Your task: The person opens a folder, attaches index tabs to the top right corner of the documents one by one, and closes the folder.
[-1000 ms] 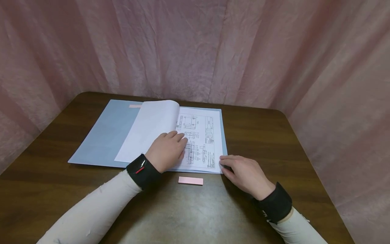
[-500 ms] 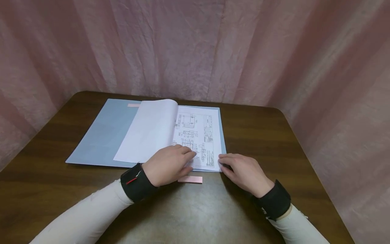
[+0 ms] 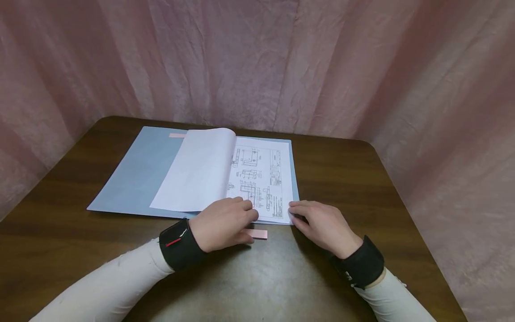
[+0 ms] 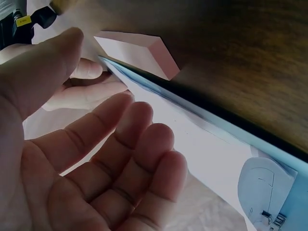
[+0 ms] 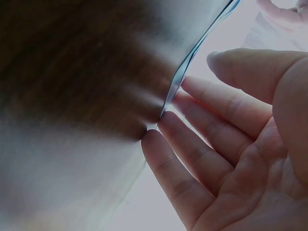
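A light-blue folder [image 3: 124,179] lies spread on the table, holding a sheet of technical drawings [image 3: 275,179]. To its left a blank white page [image 3: 193,172] is turned over and curls up along the bend. My left hand [image 3: 223,223] hovers at the folder's front edge, above a pink sticky-note pad [image 3: 260,235] that it partly covers. In the left wrist view its fingers are loosely bent, and the pad [image 4: 134,52] lies apart from thumb and fingertips. My right hand [image 3: 325,226] rests its fingertips at the front right corner of the folder [image 5: 178,77].
A narrow pink strip [image 3: 177,135] sits near the top of the folder's left cover. The brown wooden table [image 3: 338,174] ends at a pink curtain [image 3: 257,67] behind. Black bands [image 3: 181,245] wrap both wrists.
My left hand has come off the turned page and moved toward me, down to the pink sticky-note pad. The right hand stays at the folder's corner.
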`<state>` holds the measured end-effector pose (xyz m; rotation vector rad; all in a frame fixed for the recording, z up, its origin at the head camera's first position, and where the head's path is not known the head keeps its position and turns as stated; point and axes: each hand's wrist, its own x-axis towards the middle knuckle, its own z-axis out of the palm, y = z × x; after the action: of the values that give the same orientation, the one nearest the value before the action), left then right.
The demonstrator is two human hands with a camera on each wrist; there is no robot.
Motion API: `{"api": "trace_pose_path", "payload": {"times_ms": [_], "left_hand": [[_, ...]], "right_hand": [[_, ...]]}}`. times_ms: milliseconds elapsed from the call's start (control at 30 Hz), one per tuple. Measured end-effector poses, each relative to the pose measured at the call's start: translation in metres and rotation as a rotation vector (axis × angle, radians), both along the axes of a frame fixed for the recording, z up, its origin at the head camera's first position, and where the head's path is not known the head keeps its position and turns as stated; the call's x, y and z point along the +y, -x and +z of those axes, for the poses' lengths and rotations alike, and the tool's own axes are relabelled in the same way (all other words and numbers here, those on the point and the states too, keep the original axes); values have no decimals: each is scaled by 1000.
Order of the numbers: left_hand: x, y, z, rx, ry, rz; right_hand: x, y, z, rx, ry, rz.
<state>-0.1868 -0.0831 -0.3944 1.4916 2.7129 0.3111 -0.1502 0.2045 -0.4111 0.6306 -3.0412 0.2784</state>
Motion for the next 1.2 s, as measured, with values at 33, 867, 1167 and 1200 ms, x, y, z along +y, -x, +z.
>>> {"api": "trace_pose_path", "payload": {"times_ms": [33,867,1167,1200], "left_hand": [[0,0,0,2,1,-6],[1,0,-8,14,73,-7],[2,0,-10,27,73,-7],[2,0,-10,33,72,-9]], "right_hand": [[0,0,0,-1,1,0],[0,0,-1,1,7,-6],[0,0,-1,3,1,-3],[0,0,-1,1,1,-3]]}}
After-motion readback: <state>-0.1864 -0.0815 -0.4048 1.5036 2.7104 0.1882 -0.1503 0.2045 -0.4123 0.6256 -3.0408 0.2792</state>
